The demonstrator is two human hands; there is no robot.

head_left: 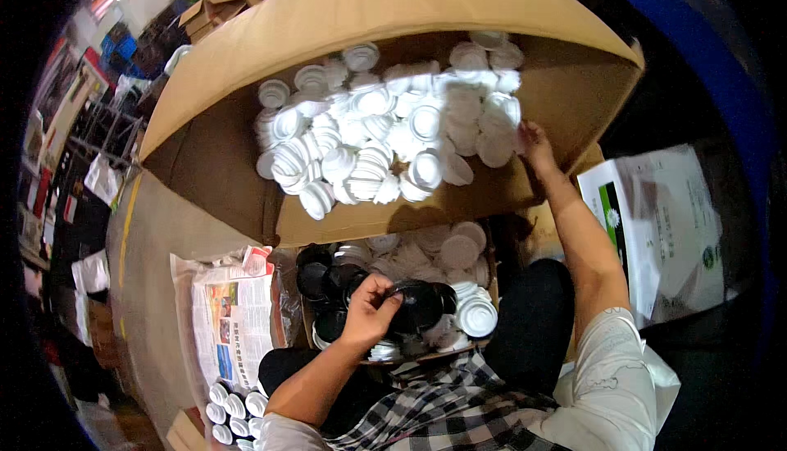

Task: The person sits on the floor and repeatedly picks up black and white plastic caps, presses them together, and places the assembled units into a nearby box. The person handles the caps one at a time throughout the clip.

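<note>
My left hand (372,313) pinches a round black plastic lid (416,310) above a smaller cardboard box between my knees. That box contains white lids (477,317) and more black lids (315,277) on its left side. Farther out, my right hand (535,149) reaches into a large cardboard box (393,10) at its right end. Its fingers are curled at the edge of the white lids (496,149), apparently gripping one; the fingertips are partly hidden. A big loose heap of white plastic lids (361,135) covers the large box's inside, some nested in short stacks.
Printed newspaper sheets (234,328) lie at the left, with several white-lidded containers (234,406) near them. A white carton with a green panel (656,230) stands at the right. Shelving and clutter (115,123) fill the far left.
</note>
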